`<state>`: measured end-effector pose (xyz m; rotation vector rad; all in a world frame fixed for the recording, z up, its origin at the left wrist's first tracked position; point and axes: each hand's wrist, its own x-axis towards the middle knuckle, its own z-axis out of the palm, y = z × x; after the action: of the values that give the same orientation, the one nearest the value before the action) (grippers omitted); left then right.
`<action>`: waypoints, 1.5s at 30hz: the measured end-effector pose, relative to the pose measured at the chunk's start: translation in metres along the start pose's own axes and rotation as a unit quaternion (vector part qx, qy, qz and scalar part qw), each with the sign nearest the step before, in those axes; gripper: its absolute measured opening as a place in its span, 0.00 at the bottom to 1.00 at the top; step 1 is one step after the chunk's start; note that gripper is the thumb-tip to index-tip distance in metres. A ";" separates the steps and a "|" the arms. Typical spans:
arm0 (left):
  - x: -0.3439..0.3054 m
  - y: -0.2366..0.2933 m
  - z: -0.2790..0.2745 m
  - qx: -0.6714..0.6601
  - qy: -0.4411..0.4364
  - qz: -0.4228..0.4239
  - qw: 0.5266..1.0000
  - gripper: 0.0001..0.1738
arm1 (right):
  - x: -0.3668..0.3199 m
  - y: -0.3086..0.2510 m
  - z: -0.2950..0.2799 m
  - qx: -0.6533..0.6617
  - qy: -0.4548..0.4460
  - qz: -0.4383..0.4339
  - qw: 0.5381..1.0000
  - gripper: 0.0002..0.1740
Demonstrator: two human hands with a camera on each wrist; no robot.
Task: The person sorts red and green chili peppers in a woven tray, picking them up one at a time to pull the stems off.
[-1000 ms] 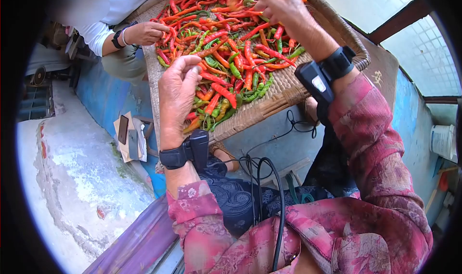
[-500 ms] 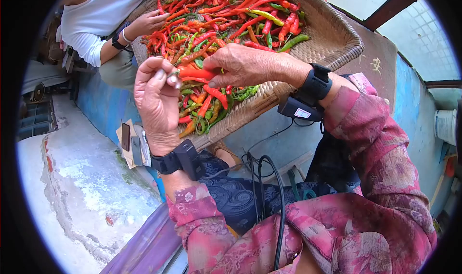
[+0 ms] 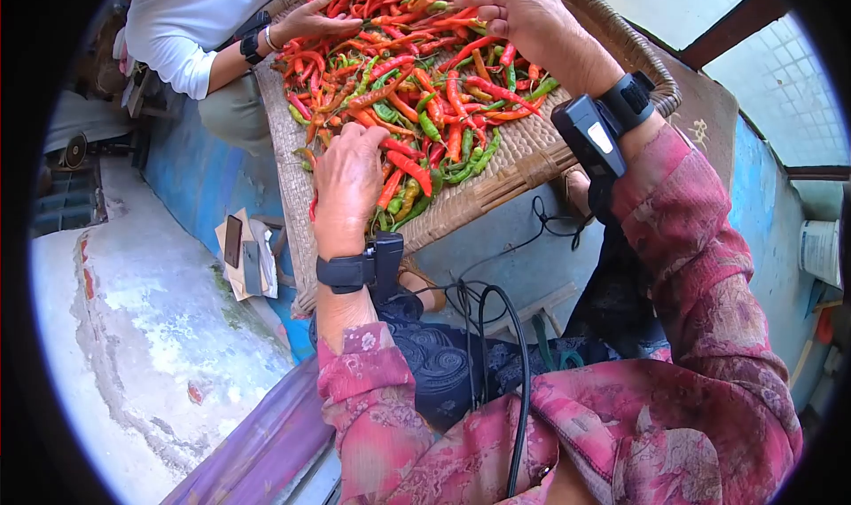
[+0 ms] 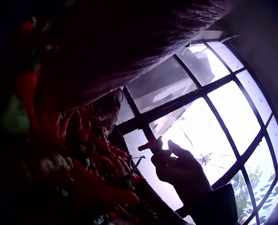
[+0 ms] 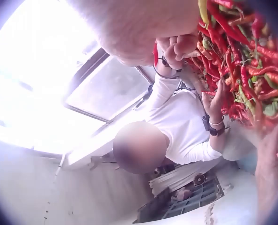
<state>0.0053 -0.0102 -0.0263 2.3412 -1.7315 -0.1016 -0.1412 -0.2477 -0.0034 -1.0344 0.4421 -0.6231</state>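
Red, orange and green chili peppers (image 3: 434, 97) lie heaped in a woven tray (image 3: 532, 155). At the tray's near left side my left hand (image 3: 348, 181) reaches down among the peppers, back of the hand upward; its fingertips are hidden, and I cannot tell whether they pinch a pepper. My right hand (image 3: 536, 22) is raised over the far right part of the heap. In the left wrist view that hand (image 4: 179, 168) pinches a red chili pepper (image 4: 147, 146) between thumb and fingers, silhouetted against the window.
Across the tray another person in a white shirt (image 3: 208, 17) holds one hand (image 3: 315, 19) at the heap's edge. Black cables (image 3: 496, 301) hang by my lap. Phones (image 3: 233, 241) lie on a small stand at left. A white bucket (image 3: 820, 250) stands at right.
Both hands met at a red pepper half a second ago. Since then my right hand has moved up and away over the heap, while my left has lowered into the near peppers.
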 end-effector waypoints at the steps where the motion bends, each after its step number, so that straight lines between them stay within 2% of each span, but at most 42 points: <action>1: 0.000 0.002 0.001 0.038 0.001 0.003 0.999 0.14 | -0.007 -0.007 0.008 -0.022 0.055 0.022 0.998 0.11; 2: 0.001 0.003 0.004 0.076 0.002 0.007 0.997 0.14 | -0.002 0.013 0.003 -0.092 0.090 -0.032 0.991 0.16; 4: 0.004 0.001 0.012 0.086 0.013 0.019 0.996 0.15 | -0.015 0.012 0.015 -0.148 0.022 0.028 0.988 0.17; 8: 0.010 0.004 0.015 0.117 0.037 0.035 0.992 0.13 | -0.028 0.014 0.035 -0.295 -0.109 -0.041 0.948 0.18; 9: 0.010 0.004 0.016 0.126 0.029 0.031 0.991 0.12 | -0.030 0.012 0.037 -0.305 -0.131 -0.035 0.943 0.18; 14: 0.007 0.001 0.008 0.115 -0.013 0.011 0.993 0.11 | -0.024 0.017 0.032 -0.382 -0.112 -0.092 0.913 0.16; 15: 0.010 -0.002 0.005 0.106 0.025 0.013 0.994 0.10 | -0.022 0.020 0.031 -0.413 -0.113 -0.118 0.896 0.16; 16: 0.011 -0.002 0.002 0.108 0.025 0.012 0.994 0.10 | -0.021 0.024 0.031 -0.412 -0.115 -0.119 0.896 0.16; 18: 0.013 0.001 -0.011 -0.056 0.154 -0.026 0.986 0.10 | -0.021 0.030 0.030 -0.439 -0.154 -0.174 0.868 0.15; 19: 0.013 0.006 -0.022 -0.048 0.170 -0.049 0.983 0.08 | -0.023 0.027 0.032 -0.457 -0.165 -0.135 0.864 0.15; 20: 0.012 0.008 -0.026 -0.048 0.172 -0.052 0.982 0.08 | -0.026 0.028 0.035 -0.457 -0.168 -0.136 0.863 0.15; 21: 0.011 0.009 -0.029 -0.230 0.199 -0.077 0.949 0.07 | -0.028 0.029 0.037 -0.464 -0.158 -0.155 0.858 0.14; 22: 0.009 0.010 -0.033 -0.404 0.218 -0.099 0.883 0.07 | -0.029 0.031 0.039 -0.469 -0.148 -0.173 0.853 0.14; 23: 0.005 0.011 -0.041 -0.448 0.187 -0.141 0.863 0.07 | -0.029 0.033 0.041 -0.468 -0.161 -0.167 0.853 0.16; 24: 0.003 0.010 -0.043 -0.448 0.189 -0.143 0.862 0.07 | -0.030 0.036 0.043 -0.467 -0.165 -0.168 0.852 0.16; 26: 0.002 0.011 -0.043 -0.562 0.149 -0.135 0.803 0.10 | -0.034 0.041 0.048 -0.419 -0.210 -0.161 0.869 0.19; 27: 0.002 0.012 -0.041 -0.582 0.142 -0.136 0.789 0.12 | -0.034 0.041 0.053 -0.417 -0.235 -0.145 0.866 0.22; 30: 0.000 0.015 -0.043 -0.589 0.105 -0.152 0.786 0.10 | -0.042 0.036 0.062 -0.418 -0.311 -0.087 0.849 0.23; 32: 0.001 0.021 -0.043 -0.588 0.106 -0.146 0.788 0.11 | -0.045 0.043 0.065 -0.399 -0.294 -0.092 0.864 0.22; 34: 0.002 0.022 -0.041 -0.582 0.087 -0.150 0.795 0.11 | -0.044 0.045 0.067 -0.467 -0.314 -0.111 0.819 0.22; 36: 0.002 0.018 -0.038 -0.588 0.085 -0.153 0.789 0.12 | -0.044 0.042 0.066 -0.458 -0.314 -0.118 0.823 0.21; 38: 0.004 0.014 -0.034 -0.612 0.127 -0.176 0.760 0.12 | -0.042 0.036 0.064 -0.449 -0.287 -0.100 0.840 0.20; 40: 0.004 0.009 -0.033 -0.606 0.135 -0.188 0.761 0.12 | -0.029 0.037 0.051 -0.465 -0.243 -0.115 0.843 0.20; 42: 0.005 0.008 -0.033 -0.600 0.143 -0.199 0.761 0.12 | -0.028 0.021 0.040 -0.351 -0.148 -0.012 0.925 0.21; 44: 0.006 0.008 -0.033 -0.599 0.125 -0.195 0.767 0.13 | -0.012 0.018 0.025 -0.174 -0.018 -0.014 0.984 0.22; 45: 0.006 0.009 -0.031 -0.599 0.124 -0.193 0.767 0.13 | -0.013 0.013 0.022 -0.180 0.020 -0.050 0.982 0.25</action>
<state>0.0049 -0.0144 0.0067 1.5156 -0.6030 -0.6942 -0.1337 -0.2198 -0.0046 -1.3974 0.5543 -0.6688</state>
